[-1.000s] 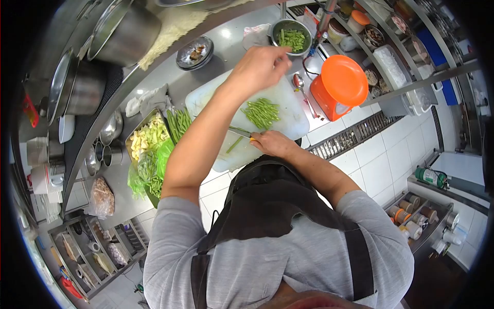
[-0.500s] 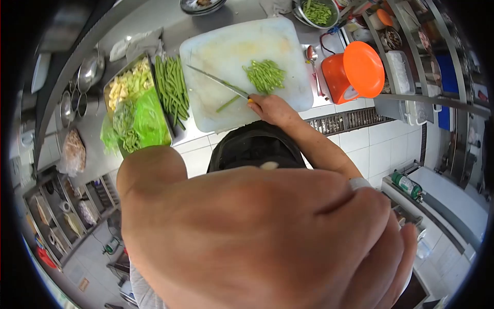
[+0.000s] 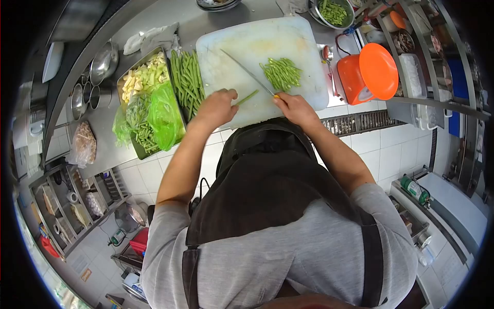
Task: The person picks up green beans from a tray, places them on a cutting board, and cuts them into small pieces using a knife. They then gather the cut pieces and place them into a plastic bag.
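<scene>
My right hand [image 3: 298,109] is closed on the handle of a kitchen knife [image 3: 250,74]. Its long blade rests across the white cutting board [image 3: 221,44], tip toward the far left. At the board's left front, my left hand [image 3: 218,107] has its fingers curled around a green bean [image 3: 248,97], whose end sticks out toward the knife. Right of the blade lies a pile of cut green beans [image 3: 281,73]. Whole green beans [image 3: 186,80] lie in a bunch along the board's left side, close to my left hand.
Left of the beans, a metal tray [image 3: 181,135] holds pale chopped vegetables [image 3: 139,84] and a green plastic bag [image 3: 163,116]. An orange scale [image 3: 355,77] and a spoon [image 3: 329,64] stand to the right. A bowl of cut beans [image 3: 333,13] sits at the back right.
My left hand has come down from in front of the camera to the board and closed on a bean. The knife stays in my right hand. The view has shifted slightly.
</scene>
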Tool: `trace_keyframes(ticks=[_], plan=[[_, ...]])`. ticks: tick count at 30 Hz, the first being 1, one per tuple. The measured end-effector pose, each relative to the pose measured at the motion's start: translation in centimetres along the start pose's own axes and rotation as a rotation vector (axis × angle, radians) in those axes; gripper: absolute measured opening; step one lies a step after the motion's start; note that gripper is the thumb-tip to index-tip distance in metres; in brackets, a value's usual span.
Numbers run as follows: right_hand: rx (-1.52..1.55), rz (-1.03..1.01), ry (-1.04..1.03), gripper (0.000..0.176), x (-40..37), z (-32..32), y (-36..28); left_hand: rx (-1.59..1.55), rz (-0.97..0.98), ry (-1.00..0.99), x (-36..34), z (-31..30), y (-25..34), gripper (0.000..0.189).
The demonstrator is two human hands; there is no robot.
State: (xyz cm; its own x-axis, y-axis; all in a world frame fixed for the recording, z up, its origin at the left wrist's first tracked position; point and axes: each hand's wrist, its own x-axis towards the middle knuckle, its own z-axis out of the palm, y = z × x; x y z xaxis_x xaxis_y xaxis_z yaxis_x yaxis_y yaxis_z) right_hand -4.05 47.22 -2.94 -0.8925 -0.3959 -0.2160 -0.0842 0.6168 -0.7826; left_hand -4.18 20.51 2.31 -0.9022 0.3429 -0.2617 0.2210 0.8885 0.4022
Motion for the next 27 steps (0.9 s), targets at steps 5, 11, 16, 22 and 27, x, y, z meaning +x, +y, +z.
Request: trace_keyframes(ticks=[5, 11, 16, 22, 27], plan=[[0.019, 0.188, -0.031, 0.036, -1.4, -1.4, 0.1, -0.080, 0.038, 0.119, 1.2, 7.2, -2.4, 0.019], [-0.034, 0.189, -0.062, 0.036, -2.1, -2.4, -1.1, -0.043, 0.230, 0.411, 5.5, 7.5, -1.2, 0.019], [-0.047, 0.246, -0.084, 0.037, -2.5, -2.5, -1.9, -0.130, 0.142, 0.470, 5.4, 7.8, -0.3, 0.018], [-0.042, 0.322, -0.155, 0.036, -3.3, -3.3, -3.1, -0.149, 0.129, 0.529, 5.8, 8.9, -0.5, 0.010], [-0.113, 0.196, -0.138, 0.037, -4.2, -3.0, -1.3, -0.150, 0.112, 0.584, 5.6, 9.5, 0.0, 0.008]])
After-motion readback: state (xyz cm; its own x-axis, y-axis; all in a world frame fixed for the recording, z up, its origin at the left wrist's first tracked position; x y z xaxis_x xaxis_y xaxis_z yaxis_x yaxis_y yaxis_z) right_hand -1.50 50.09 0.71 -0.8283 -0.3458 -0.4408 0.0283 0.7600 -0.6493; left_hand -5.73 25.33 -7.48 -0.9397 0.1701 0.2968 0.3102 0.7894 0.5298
